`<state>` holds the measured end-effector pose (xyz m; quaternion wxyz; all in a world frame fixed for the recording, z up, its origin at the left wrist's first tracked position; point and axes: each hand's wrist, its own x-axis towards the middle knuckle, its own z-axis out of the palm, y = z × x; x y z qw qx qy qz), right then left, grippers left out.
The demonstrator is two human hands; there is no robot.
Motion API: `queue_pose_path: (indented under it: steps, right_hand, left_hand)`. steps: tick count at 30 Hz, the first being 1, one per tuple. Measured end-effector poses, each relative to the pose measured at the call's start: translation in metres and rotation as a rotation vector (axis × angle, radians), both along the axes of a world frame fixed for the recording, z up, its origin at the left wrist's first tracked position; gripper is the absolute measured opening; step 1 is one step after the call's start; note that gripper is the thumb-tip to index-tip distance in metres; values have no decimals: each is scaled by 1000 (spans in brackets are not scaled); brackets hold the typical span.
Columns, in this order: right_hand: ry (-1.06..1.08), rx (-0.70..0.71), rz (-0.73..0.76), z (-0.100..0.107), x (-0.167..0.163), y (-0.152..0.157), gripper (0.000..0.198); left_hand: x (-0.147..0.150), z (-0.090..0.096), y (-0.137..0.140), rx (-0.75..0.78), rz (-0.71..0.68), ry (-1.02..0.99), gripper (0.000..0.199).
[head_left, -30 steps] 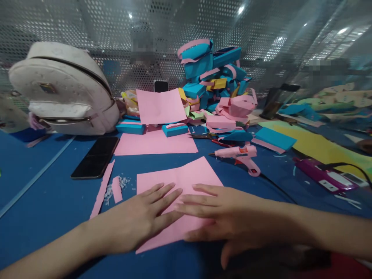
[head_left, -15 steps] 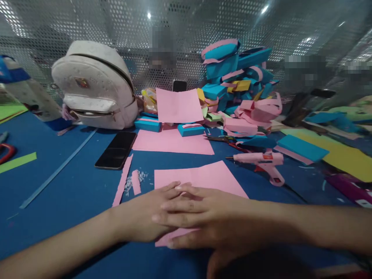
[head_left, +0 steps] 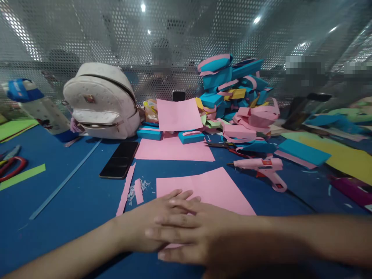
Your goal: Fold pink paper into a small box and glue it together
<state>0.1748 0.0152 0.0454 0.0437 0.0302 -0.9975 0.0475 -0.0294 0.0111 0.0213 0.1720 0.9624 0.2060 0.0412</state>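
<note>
My left hand lies flat over a pink paper sheet, fingers stretched out. Across it rests my right hand, its fingers spread over the back of the left one. Neither hand grips anything. Part of the sheet's near edge is hidden under the hands. To the left are a torn pink paper strip, a short pink scrap and small white shreds. Right of the sheet lies a pink hot glue gun, its nozzle pointing left.
A black phone lies left of centre, before a white backpack and a bottle. Red-handled scissors are far left. Blue and pink paper boxes pile up at the back, beside another pink sheet.
The view has tilted up slightly, so things on the table sit lower. My right hand has slid a little left over my left hand.
</note>
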Motion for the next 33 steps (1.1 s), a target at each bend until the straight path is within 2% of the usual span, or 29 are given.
queue_pose_path:
  steps: [2, 4, 9, 15, 22, 25, 33]
  right_hand:
    - [-16, -36, -64, -4, 15, -3, 59]
    - [-36, -77, -135, -9, 34, -6, 60]
    - [-81, -71, -275, -17, 82, -16, 66]
    - [-123, 41, -435, -9, 117, -28, 68]
    - [-158, 257, -524, -4, 142, -41, 68]
    - [-119, 314, -553, -4, 149, -48, 62]
    - [-13, 253, -585, 5, 146, -54, 41]
  left_hand:
    - [0, 6, 1, 39, -104, 20, 58]
    - [0, 10, 1, 98, -149, 24, 55]
    - [0, 11, -1, 213, -134, 70, 60]
    - [0, 18, -3, 190, -111, 105, 77]
    - [2, 26, -5, 164, -105, 155, 78]
    - [2, 26, -4, 171, -106, 167, 79]
    - [2, 25, -7, 225, -122, 161, 80]
